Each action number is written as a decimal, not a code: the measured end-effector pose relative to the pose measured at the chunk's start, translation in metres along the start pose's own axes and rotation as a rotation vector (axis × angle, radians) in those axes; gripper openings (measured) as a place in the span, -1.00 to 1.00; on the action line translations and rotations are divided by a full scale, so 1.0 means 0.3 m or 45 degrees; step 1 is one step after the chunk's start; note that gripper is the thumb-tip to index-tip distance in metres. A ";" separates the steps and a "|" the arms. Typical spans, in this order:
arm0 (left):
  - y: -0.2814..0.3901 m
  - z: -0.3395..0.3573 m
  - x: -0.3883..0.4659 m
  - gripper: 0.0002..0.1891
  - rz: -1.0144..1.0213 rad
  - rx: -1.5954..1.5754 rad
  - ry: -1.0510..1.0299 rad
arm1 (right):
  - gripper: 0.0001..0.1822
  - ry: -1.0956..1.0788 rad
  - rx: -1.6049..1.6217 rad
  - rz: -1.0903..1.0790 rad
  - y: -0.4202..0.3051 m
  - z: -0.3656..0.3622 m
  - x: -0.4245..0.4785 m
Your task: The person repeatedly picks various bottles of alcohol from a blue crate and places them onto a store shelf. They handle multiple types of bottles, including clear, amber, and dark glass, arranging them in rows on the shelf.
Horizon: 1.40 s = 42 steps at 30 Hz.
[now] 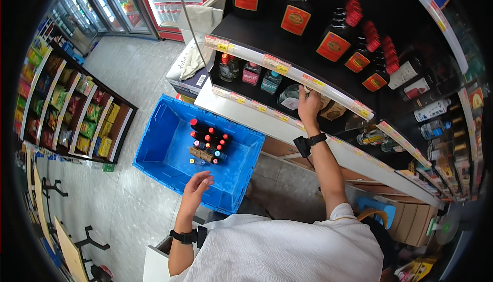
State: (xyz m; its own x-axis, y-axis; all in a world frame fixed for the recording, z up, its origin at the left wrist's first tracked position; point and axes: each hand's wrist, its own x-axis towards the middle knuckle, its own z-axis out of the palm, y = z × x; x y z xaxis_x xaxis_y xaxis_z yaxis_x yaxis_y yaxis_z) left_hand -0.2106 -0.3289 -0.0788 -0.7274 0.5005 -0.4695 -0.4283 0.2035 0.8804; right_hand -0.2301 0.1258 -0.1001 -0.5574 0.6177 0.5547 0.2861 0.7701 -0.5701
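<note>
My right hand (310,106) reaches onto the lower shelf, thumb and fingers around the neck of a clear glass bottle (288,98). The price-strip edge of the shelf above partly covers its fingertips. Brown boxes (332,111) stand just right of that hand. To its left are a bottle with a teal label (271,81), one with a pink label (251,73) and small clear bottles (226,68). My left hand (198,186) hovers over the near rim of a blue plastic crate (161,180), fingers apart and holding nothing. Several small bottles (208,138) and brown boxes (200,154) stand inside the crate.
Dark bottles with red caps (334,45) line the upper shelf, whose edge (285,66) overhangs the lower one. A snack rack (73,108) stands left across the tiled floor (123,70). Drinks fridges (173,2) are at the back. A cardboard carton (188,83) sits beyond the crate.
</note>
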 end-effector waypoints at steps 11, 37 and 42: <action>-0.016 0.010 0.016 -0.64 -0.003 -0.042 0.056 | -0.66 -0.159 -0.095 0.003 0.048 0.058 0.096; -0.011 0.069 0.043 -0.64 -0.041 -0.014 -0.071 | -0.67 -0.052 -0.077 0.024 0.036 0.039 0.102; -0.043 0.070 0.088 -0.66 -0.102 0.055 -0.218 | -0.61 -0.050 0.109 0.146 0.019 0.005 -0.020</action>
State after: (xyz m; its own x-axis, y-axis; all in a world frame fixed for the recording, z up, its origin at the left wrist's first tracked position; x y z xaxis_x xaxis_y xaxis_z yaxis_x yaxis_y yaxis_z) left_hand -0.2130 -0.3007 -0.1013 -0.5881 0.6164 -0.5235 -0.4551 0.2829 0.8443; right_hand -0.2264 0.1263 -0.1074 -0.5556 0.6927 0.4598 0.2833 0.6777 -0.6786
